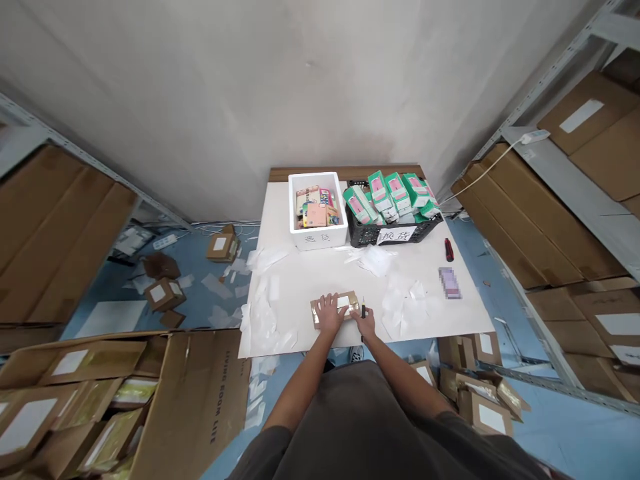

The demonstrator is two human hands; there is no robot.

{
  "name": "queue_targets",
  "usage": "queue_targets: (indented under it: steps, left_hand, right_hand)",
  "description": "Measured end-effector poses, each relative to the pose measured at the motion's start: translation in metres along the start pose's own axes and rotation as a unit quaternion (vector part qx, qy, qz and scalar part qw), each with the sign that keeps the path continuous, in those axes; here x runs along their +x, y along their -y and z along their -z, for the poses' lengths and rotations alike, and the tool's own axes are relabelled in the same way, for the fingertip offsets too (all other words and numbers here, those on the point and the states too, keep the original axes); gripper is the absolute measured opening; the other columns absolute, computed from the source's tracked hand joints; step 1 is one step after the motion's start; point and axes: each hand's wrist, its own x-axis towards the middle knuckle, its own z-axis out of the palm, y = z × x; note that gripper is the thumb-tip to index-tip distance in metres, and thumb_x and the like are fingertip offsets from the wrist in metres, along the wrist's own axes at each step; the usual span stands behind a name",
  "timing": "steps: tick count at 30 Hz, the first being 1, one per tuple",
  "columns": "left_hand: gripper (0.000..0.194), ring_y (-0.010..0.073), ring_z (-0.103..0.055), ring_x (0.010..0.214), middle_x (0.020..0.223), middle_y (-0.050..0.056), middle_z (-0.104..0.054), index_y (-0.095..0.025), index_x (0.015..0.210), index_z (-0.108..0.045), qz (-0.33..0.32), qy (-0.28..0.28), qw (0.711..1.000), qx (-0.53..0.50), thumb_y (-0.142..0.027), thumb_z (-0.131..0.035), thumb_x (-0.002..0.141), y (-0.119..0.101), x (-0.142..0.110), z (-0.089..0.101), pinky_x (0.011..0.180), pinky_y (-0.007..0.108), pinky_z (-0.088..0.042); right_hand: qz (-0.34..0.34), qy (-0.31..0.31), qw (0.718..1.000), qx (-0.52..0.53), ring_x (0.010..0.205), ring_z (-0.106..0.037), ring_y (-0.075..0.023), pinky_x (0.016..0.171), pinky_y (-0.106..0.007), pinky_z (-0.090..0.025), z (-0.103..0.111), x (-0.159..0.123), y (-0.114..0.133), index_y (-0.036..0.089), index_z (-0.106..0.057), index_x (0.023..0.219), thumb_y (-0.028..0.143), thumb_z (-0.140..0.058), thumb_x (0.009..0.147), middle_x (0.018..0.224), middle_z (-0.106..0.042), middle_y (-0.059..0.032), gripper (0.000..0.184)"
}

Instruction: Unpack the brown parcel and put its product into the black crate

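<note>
Along the left edge of the bench [310,273], crumpled clear film [265,313] lies loose, some reaching the front left corner; a sleeve brushing it could drag it off onto the floor. A white foam box [300,238] sits near the back edge, left of its middle, and looks deep enough to keep its contents in.

Near the front edge, left of its middle, lies the taped cardboard parcel [350,306]. The left hand [329,315] rests on it with fingers spread, pressing rather than gripping, so a hard sideways push could make the parcel skid or turn. Just right of it, the right hand [367,325] is closed around a small cutter [363,311], its thin tip pointing to the back edge. The two hands are apart but near: a slip could swing the tip into the left, and too deep a cut could score whatever is inside.

Towards the back right corner, green boxes [397,193] rise above the rim of a black crate [365,235]; a knock could topple one. By the right edge, a red-and-black tool [449,250] could be nudged off.
</note>
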Motion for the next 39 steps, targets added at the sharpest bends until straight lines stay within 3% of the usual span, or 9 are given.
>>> queue_targets:
  steps: [3, 6, 10, 13, 15, 20, 27, 31, 39]
  left_hand:
    - [0.054, 0.0367, -0.058, 0.125, 0.138, 0.018, -0.063, -0.023, 0.151, -0.05, 0.097, 0.028, 0.995, 0.005, -0.046, -0.048, 0.102, -0.001, -0.021, 0.006, 0.105, 0.052, -0.042]
    - [0.06, 0.0361, -0.055, 0.129, 0.145, 0.019, -0.056, -0.022, 0.153, -0.044, 0.067, 0.079, 0.994, 0.018, -0.04, -0.056, 0.097, 0.005, -0.039, 0.009, 0.102, 0.047, -0.044]
    - [0.066, 0.036, -0.031, 0.152, 0.164, 0.014, -0.038, -0.027, 0.15, -0.046, -0.131, 0.113, 0.983, 0.055, -0.023, -0.066, 0.087, 0.015, -0.039, 0.012, 0.111, 0.048, -0.039]
    - [0.062, 0.0334, -0.024, 0.156, 0.164, 0.009, -0.04, -0.028, 0.142, -0.053, -0.305, 0.192, 0.929, 0.086, -0.014, -0.067, 0.083, 0.017, -0.023, 0.017, 0.113, 0.045, -0.036]
    - [0.06, 0.0334, -0.028, 0.154, 0.16, 0.009, -0.045, -0.027, 0.139, -0.055, -0.341, 0.198, 0.912, 0.111, -0.013, -0.068, 0.082, 0.014, -0.013, 0.021, 0.113, 0.044, -0.034]
    - [0.073, 0.0356, -0.045, 0.133, 0.134, 0.013, -0.06, -0.023, 0.132, -0.06, -0.337, 0.181, 0.912, 0.149, -0.032, -0.09, 0.066, 0.002, 0.003, 0.026, 0.112, 0.047, -0.032]
    - [0.037, 0.0313, -0.048, 0.13, 0.13, 0.013, -0.06, -0.022, 0.118, -0.068, -0.27, 0.124, 0.948, 0.117, -0.028, -0.075, 0.082, 0.006, -0.001, 0.022, 0.109, 0.045, -0.037]
    - [0.045, 0.0326, -0.037, 0.149, 0.155, 0.011, -0.05, -0.025, 0.124, -0.064, -0.235, 0.134, 0.958, 0.096, -0.024, -0.077, 0.081, 0.011, 0.006, 0.017, 0.12, 0.05, -0.031]
    - [0.055, 0.0325, -0.041, 0.15, 0.161, 0.014, -0.047, -0.025, 0.12, -0.063, -0.185, 0.162, 0.966, 0.08, -0.029, -0.089, 0.072, 0.012, 0.015, 0.008, 0.124, 0.052, -0.028]
  right_hand:
    - [-0.002, -0.059, 0.995, -0.076, 0.101, -0.073, -0.0269, 0.076, -0.03, -0.053, -0.013, 0.027, 0.042, 0.022, -0.048, 0.128, 0.064, -0.064, 0.086, 0.112, -0.074, -0.0122, 0.061]
    - [0.042, -0.024, 0.992, -0.12, 0.1, -0.073, -0.0265, 0.076, -0.03, -0.052, -0.01, 0.057, 0.084, 0.024, -0.049, 0.127, 0.061, -0.067, 0.086, 0.111, -0.075, -0.0104, 0.058]
    - [0.105, 0.017, 0.985, -0.133, 0.101, -0.072, -0.0271, 0.078, -0.03, -0.052, 0.007, 0.072, 0.104, 0.024, -0.052, 0.122, 0.059, -0.076, 0.08, 0.11, -0.075, -0.0091, 0.059]
    - [0.081, 0.001, 0.992, -0.094, 0.1, -0.072, -0.0273, 0.078, -0.03, -0.053, 0.025, 0.059, 0.079, 0.024, -0.051, 0.12, 0.065, -0.076, 0.077, 0.109, -0.075, -0.0092, 0.064]
    - [0.045, -0.001, 0.995, -0.094, 0.098, -0.073, -0.0272, 0.078, -0.031, -0.054, 0.034, 0.042, 0.049, 0.024, -0.051, 0.118, 0.065, -0.08, 0.071, 0.108, -0.075, -0.0088, 0.068]
    - [-0.011, 0.018, 0.994, -0.103, 0.102, -0.072, -0.0273, 0.084, -0.033, -0.054, 0.038, 0.009, -0.004, 0.024, -0.053, 0.112, 0.061, -0.083, 0.068, 0.108, -0.074, -0.0084, 0.065]
    - [0.031, 0.032, 0.985, -0.167, 0.102, -0.071, -0.0279, 0.079, -0.032, -0.051, 0.035, 0.038, 0.04, 0.027, -0.051, 0.124, 0.048, -0.088, 0.068, 0.112, -0.073, -0.0075, 0.07]
    - [0.083, 0.059, 0.976, -0.195, 0.097, -0.07, -0.0271, 0.075, -0.03, -0.048, 0.037, 0.051, 0.061, 0.027, -0.05, 0.122, 0.043, -0.089, 0.07, 0.106, -0.073, -0.0061, 0.067]
    - [0.088, 0.259, 0.959, -0.074, 0.05, -0.058, -0.013, 0.054, -0.021, -0.043, 0.073, 0.047, 0.027, 0.025, -0.054, 0.108, 0.046, -0.051, 0.101, 0.068, -0.066, 0.0059, 0.022]
